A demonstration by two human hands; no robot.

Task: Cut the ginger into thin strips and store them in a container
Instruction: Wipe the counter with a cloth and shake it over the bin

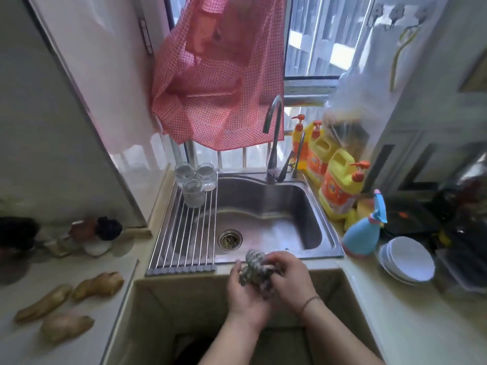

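Note:
Three pieces of ginger lie on the counter at the left: one (98,285) nearest the sink, one long piece (43,302) beside it, one (67,325) at the front. My left hand (243,293) and my right hand (288,280) both grip a grey checked cloth (255,272) bunched between them, just in front of the sink's front rim. Three glass jars (195,180) stand upside down on a roll-up drying rack (184,233) over the sink's left side.
The steel sink (311,206) has a tall faucet (274,143) behind it. Yellow detergent bottles (338,185), a blue spray bottle (365,233) and stacked white bowls (407,259) crowd the right counter. A pink checked cloth (218,83) hangs at the window. Small dark items (105,230) sit at the left.

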